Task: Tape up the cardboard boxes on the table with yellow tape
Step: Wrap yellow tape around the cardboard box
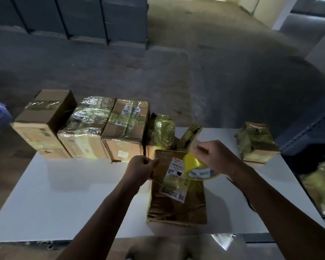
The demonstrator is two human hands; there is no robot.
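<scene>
The left hand (143, 167) pinches the strip (174, 178) at ten o'clock of the crumpled box (176, 205) while the right hand (212, 156) grips the yellow roll (197, 167) at one o'clock, so uneven pull could likely twist it crooked.

Front box (176, 207): brown cardboard, matt, heavily creased, bearing a white paper label (174, 184) under a thin, glossy tape strip (159, 180); tape roll (193, 164): translucent yellow plastic film, shiny, on a white printed core. Row of boxes (86, 128) at the back and small parcel (255, 143): cardboard wrapped in wrinkled, reflective yellowish tape. Surface (64, 184): white, smooth, matt; floor (120, 72): grey, rough, dull concrete.
</scene>
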